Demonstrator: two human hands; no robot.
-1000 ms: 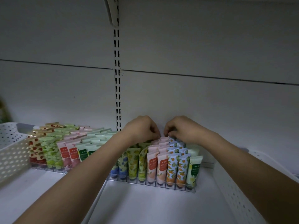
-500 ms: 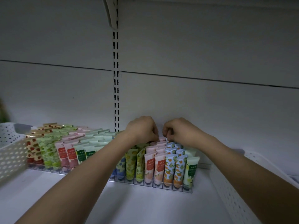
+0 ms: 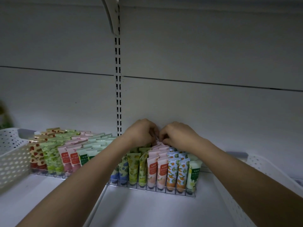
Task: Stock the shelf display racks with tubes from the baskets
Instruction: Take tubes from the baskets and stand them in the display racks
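Found both clear display racks [image 3: 152, 188] at lower centre nearly full of upright tubes, with left hand [image 3: 141, 133] and right hand [image 3: 177, 134] curled together, pinching a pink tube [image 3: 157, 142] at the back row; basket [image 3: 11, 154] contents hidden.

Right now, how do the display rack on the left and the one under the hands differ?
The left rack holds strawberry, green, pink and pale green tubes; the right rack holds blue, yellow, peach, orange and white ones. The left rack sits beside a white basket and no hand touches it; both hands, left hand and right hand, work at the right rack's back rows. Both are clear, slotted and nearly full.
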